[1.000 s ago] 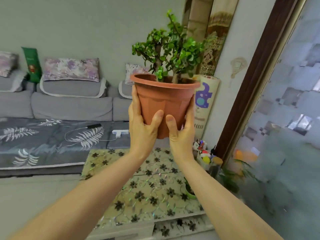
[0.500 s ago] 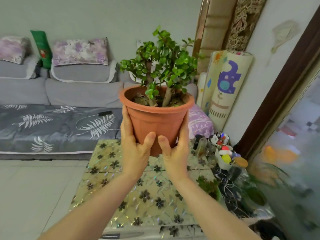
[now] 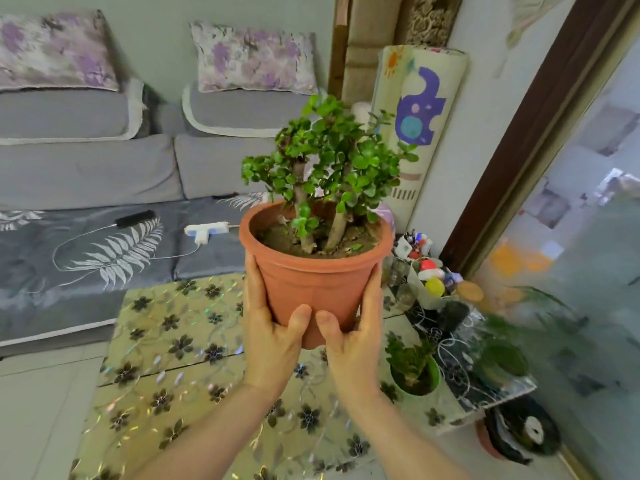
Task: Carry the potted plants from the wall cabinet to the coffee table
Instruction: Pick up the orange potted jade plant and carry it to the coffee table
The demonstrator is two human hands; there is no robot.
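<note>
I hold a terracotta-coloured plastic pot (image 3: 317,282) with a small green jade plant (image 3: 332,161) in front of me, above the coffee table (image 3: 180,341). My left hand (image 3: 268,327) wraps its left side and my right hand (image 3: 353,336) wraps its right side, thumbs meeting at the front near the base. The pot is upright and hangs clear of the table, whose top carries a yellowish cover with dark flower prints. A small plant in a green pot (image 3: 414,370) stands on the table's right part.
A grey sofa (image 3: 104,168) with floral cushions runs behind the table, with a white power strip (image 3: 206,231) and cable on it. A cluttered cup of small items (image 3: 427,275) sits at the table's far right. A rolled play mat (image 3: 415,126) leans on the wall; a glass door stands right.
The pot has come down and closer to the table, and the view has tipped downward so more of the tabletop and the small green pot show. Both hands keep the same hold.
</note>
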